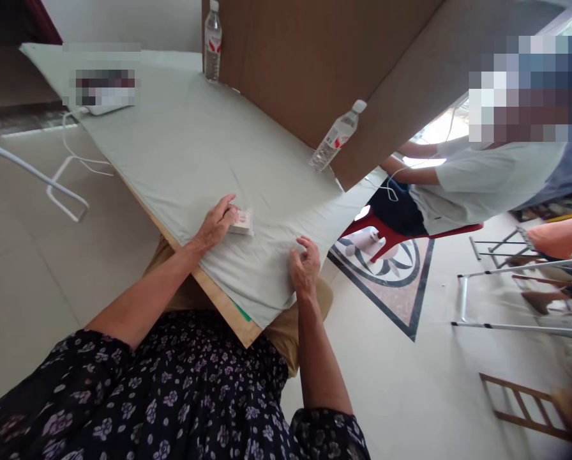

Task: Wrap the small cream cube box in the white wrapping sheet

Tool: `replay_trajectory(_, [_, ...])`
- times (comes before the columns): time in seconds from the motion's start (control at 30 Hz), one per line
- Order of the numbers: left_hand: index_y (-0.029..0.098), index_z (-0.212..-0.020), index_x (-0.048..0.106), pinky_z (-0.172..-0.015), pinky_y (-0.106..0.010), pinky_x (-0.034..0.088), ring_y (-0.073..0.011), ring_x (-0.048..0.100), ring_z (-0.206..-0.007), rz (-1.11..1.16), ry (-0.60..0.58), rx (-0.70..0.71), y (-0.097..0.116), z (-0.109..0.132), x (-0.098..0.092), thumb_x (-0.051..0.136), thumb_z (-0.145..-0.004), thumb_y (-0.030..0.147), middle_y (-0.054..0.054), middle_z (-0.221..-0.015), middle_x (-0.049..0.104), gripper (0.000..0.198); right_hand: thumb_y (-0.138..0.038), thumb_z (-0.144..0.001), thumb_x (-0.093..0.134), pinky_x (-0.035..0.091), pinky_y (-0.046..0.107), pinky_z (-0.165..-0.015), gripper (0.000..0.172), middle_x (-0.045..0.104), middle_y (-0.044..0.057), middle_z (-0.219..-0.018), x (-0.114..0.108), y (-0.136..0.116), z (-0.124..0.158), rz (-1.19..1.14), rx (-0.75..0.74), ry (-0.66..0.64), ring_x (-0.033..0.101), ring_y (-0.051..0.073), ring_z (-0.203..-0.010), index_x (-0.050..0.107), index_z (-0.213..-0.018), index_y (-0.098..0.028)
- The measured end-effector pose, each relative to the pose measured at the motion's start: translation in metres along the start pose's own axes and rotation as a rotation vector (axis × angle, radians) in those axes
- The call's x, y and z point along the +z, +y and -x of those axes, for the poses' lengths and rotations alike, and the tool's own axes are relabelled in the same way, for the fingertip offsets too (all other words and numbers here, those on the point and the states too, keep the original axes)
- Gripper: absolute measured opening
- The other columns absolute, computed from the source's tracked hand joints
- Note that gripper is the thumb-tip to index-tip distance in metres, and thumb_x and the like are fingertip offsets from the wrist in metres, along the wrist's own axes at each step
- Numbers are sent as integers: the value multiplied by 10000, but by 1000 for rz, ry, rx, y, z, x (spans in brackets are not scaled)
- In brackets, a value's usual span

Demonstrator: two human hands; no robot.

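Small white packet [242, 221] with red print noted near the middle of the frame, flat on the pale tablecloth [171, 137], an outer layer of clear wrap seemingly left on it. Its left end is covered by the fingers of the left hand [216, 222]; contact is seen, but whether the packet is pinched or only rested upon cannot be told. The right hand [306, 265], lower and right of centre, is empty, fingers loosely curled, with a narrow gap seen at the thumb; whether the cloth is touched cannot be told. Step in hand judged to be the steadying or taking up of the packet, nothing opened so far as can be seen. For a next move, a firm hold at the left end would be called for, with the free right hand brought across to the exposed right end. Two water bottles, one at upper left of centre [212, 48] and one at upper right of centre [334, 142], are seen beside a brown board [305, 64], well apart from both hands.
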State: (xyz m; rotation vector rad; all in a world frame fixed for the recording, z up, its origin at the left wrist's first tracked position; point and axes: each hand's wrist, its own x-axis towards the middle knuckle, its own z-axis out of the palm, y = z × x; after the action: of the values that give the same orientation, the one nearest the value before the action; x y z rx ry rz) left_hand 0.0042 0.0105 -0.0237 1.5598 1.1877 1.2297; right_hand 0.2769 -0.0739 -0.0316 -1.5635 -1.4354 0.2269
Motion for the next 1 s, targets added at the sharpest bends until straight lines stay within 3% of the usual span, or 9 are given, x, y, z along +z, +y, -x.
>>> replay_trajectory(0.1, [126, -1486, 509, -983, -368, 516, -208, 667, -1025, 47, -6, -9, 1, 1, -1, 515, -921, 401, -104, -1164, 724, 629, -289, -834, 610, 491, 497, -1075, 259, 728, 121, -1252, 9, 6, -4, 21, 4, -66, 652, 261, -1199, 722, -1057, -222])
replay_trajectory(0.37, [162, -1470, 508, -970, -403, 518, -207, 641, -975, 22, -26, -2, -4, 0, -5, 650, -695, 324, -121, -1290, 682, 804, -266, -849, 610, 479, 534, -1089, 202, 723, 150, -1233, 8, 13, 0, 18, -51, -70, 650, 284, -1192, 727, -1002, -203])
replay_trajectory(0.53, [153, -1479, 498, -987, -404, 524, -211, 653, -1017, -11, -44, 25, -1, 2, -7, 645, -684, 291, -132, -1325, 671, 820, -283, -851, 637, 498, 508, -1074, 212, 734, 138, -1231, 8, 11, -3, -40, -44, -86, 666, 266, -1171, 733, -1024, -205])
replay_trajectory(0.63, [129, -1503, 472, -1004, -397, 524, -211, 663, -1019, -4, -62, 15, 2, 3, -7, 641, -691, 290, -133, -1294, 689, 844, -334, -852, 702, 517, 485, -1067, 382, 686, 148, -1369, 20, -1, -15, -104, -116, -215, 640, 271, -1272, 691, -1214, -216])
replay_trajectory(0.77, [76, -1507, 448, -1031, -407, 516, -230, 670, -1065, 22, -70, 12, 2, 3, -6, 633, -694, 301, -151, -1270, 691, 864, -474, -763, 852, 518, 505, -1091, 899, 524, 180, -1588, 52, -28, -45, -175, -277, -526, 555, 316, -1418, 462, -1540, -244])
replay_trajectory(0.83, [83, -1502, 450, -1027, -412, 521, -233, 675, -1066, 35, -68, 18, 2, 2, -5, 634, -693, 295, -147, -1264, 693, 856, -508, -714, 895, 513, 504, -1107, 1046, 460, 195, -1637, 69, -38, -61, -210, -301, -655, 533, 332, -1448, 397, -1592, -234])
replay_trajectory(0.9, [110, -1492, 464, -1016, -412, 529, -232, 682, -1061, 45, -66, 23, 1, 2, -5, 639, -700, 288, -133, -1252, 700, 831, -498, -672, 924, 506, 502, -1119, 1101, 465, 198, -1633, 83, -43, -71, -238, -301, -716, 528, 339, -1454, 396, -1598, -223])
replay_trajectory(1.0, [116, -1475, 480, -1024, -424, 531, -239, 684, -1069, 39, -61, 27, 2, 2, -6, 644, -708, 289, -127, -1229, 713, 803, -445, -689, 903, 532, 468, -1073, 1015, 626, 170, -1474, 98, -44, -72, -290, -272, -705, 631, 304, -1321, 448, -1563, -201])
